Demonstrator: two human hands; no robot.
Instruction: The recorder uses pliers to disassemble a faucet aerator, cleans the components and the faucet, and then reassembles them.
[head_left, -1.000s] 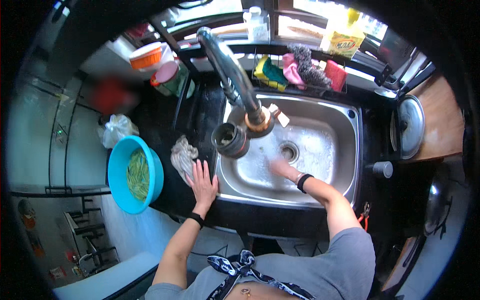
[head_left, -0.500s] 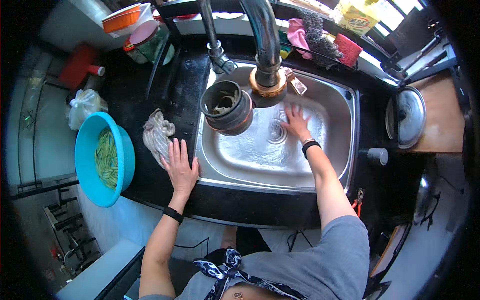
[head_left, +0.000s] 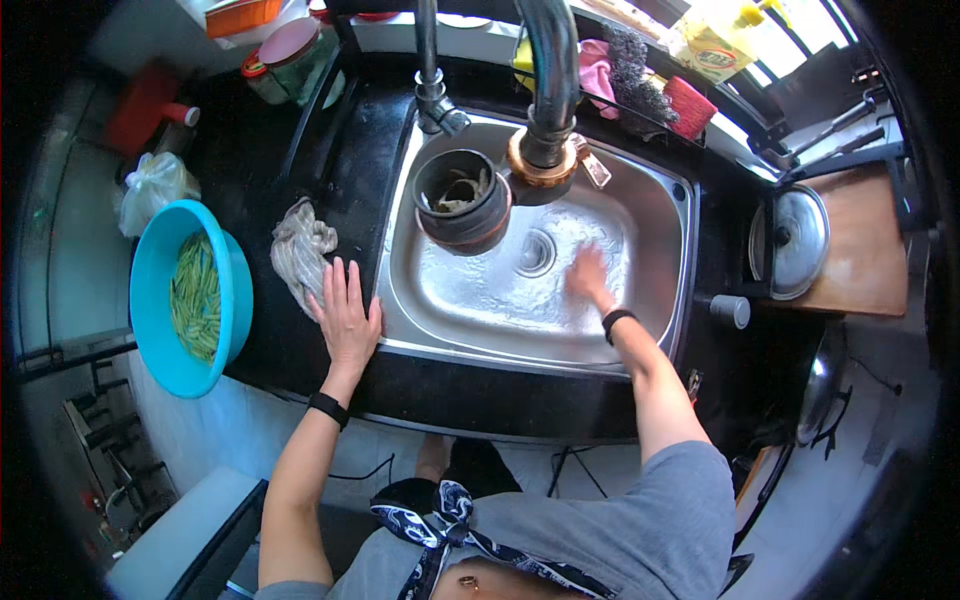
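Note:
My left hand (head_left: 345,318) lies spread on the black counter at the sink's left rim, its fingertips beside or on a crumpled pale cloth (head_left: 300,250). My right hand (head_left: 588,275), blurred by motion, is inside the steel sink (head_left: 650,260), right of the drain (head_left: 536,254), in shallow water; its fingers are too smeared to read. Over the sink stand a thick faucet pipe (head_left: 548,110) with a brass-coloured ring and a dark cylindrical cup-like piece (head_left: 465,225) beside it, with pale material inside.
A blue basin (head_left: 235,270) of green beans and a tied white bag (head_left: 155,190) stand left. A rack of sponges and cloths (head_left: 688,110) is behind the sink. A steel lid (head_left: 805,240) on a wooden board and a grey cylinder (head_left: 728,312) are right.
My right hand moves about in the sink, from lower left up to the right, then slightly down. My left hand stays on the counter. The view has shifted.

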